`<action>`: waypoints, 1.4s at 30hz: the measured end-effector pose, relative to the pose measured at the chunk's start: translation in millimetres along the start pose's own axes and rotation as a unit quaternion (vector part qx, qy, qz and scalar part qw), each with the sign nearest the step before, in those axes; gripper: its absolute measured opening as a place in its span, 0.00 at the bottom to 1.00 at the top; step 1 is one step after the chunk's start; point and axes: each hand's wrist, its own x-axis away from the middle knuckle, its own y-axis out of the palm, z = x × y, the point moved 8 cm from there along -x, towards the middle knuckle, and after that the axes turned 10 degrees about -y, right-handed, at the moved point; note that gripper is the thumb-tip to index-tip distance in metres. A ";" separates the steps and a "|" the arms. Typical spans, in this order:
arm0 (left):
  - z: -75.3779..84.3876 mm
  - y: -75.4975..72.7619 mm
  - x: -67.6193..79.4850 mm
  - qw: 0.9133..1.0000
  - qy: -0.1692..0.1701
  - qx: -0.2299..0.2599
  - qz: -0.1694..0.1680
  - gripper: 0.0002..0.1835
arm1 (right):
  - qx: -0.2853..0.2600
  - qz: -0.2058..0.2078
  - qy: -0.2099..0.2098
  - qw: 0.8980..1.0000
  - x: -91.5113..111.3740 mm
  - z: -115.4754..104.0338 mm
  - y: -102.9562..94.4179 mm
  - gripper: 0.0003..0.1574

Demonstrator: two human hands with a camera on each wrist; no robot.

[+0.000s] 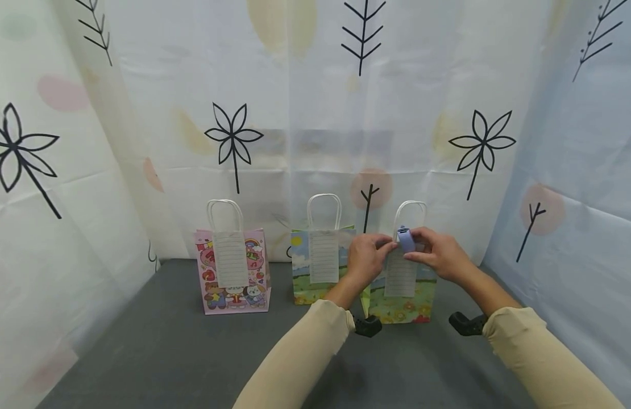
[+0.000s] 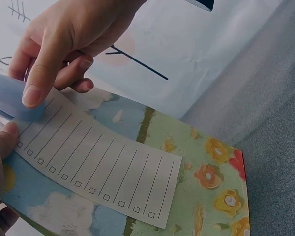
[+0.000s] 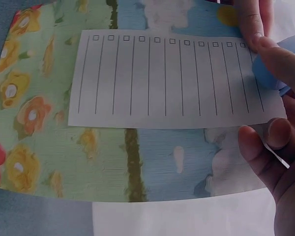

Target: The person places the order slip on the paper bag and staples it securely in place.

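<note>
A small blue mini stapler (image 1: pixel 406 240) sits over the top end of a lined paper checklist (image 1: pixel 400 278) on the right-hand flower-meadow gift bag (image 1: pixel 397 312). My right hand (image 1: pixel 442 253) holds the stapler between thumb and fingers. From the other side, my left hand (image 1: pixel 365 257) pinches the checklist's top corner against the bag's upper edge. In the left wrist view the left thumb (image 2: pixel 2 142) presses on the paper beside the stapler. The checklist lies lengthwise down the bag's front, its lower end slightly lifted. The stapler's jaws are hidden.
A second meadow gift bag (image 1: pixel 302 289) stands in the middle, a pink cartoon gift bag (image 1: pixel 236 304) at the left, both with checklists at their tops. White twisted handles stand up from all the bags. A patterned curtain (image 1: pixel 315 147) hangs behind the grey table (image 1: pixel 157 346).
</note>
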 end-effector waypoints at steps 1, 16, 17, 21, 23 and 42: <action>0.1 0.1 0.2 1.000 0.001 0.001 -0.001 0.11 | 0.000 -0.002 0.000 1.000 0.0 -0.2 0.2 0.28; 0.0 0.2 0.2 1.000 -0.008 0.000 -0.012 0.11 | 0.014 -0.007 -0.019 1.000 -1.5 -5.1 -0.5 0.27; -0.1 0.4 0.4 1.000 -0.008 0.000 -0.013 0.11 | 0.017 -0.006 -0.020 1.000 -1.5 -5.8 -0.6 0.27; -0.1 0.9 0.4 1.000 -0.006 0.005 -0.018 0.11 | 0.028 0.000 -0.027 0.999 -1.5 -8.5 -0.7 0.26; 0.0 1.2 0.4 1.000 -0.005 0.006 -0.022 0.11 | 0.033 0.003 -0.032 0.999 -1.5 -10.0 -0.8 0.26; 1.3 3.4 -1.6 0.998 0.003 0.000 -0.068 0.13 | 0.046 0.035 -0.034 0.998 1.3 -15.4 -4.5 0.23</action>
